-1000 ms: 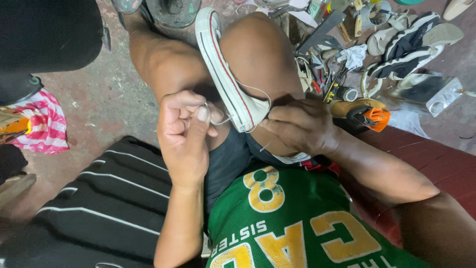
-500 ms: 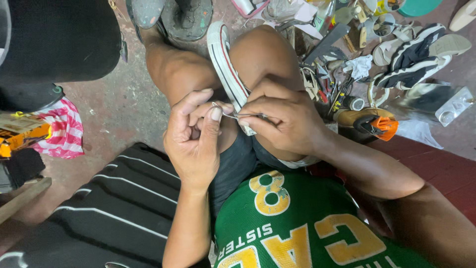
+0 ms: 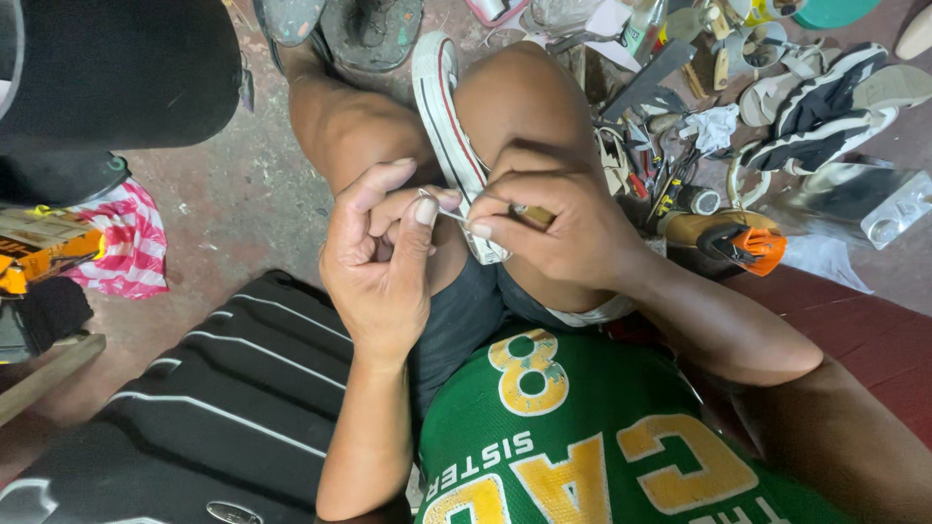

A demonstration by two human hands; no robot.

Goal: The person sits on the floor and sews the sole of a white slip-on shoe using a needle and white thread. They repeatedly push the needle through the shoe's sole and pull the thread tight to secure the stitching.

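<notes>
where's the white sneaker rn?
Head view, upper centre: the white sneaker stands on edge, wedged between the person's knees, its near end just beyond the left hand and right hand.

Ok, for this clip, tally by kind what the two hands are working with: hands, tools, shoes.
Hands: 2, left hand and right hand
Tools: 1, a thin metal awl with a wooden handle, gripped in the right hand, tip at the left fingers
Shoes: 1, a white sneaker with a red stripe, wedged between the knees
Total: 4
</notes>
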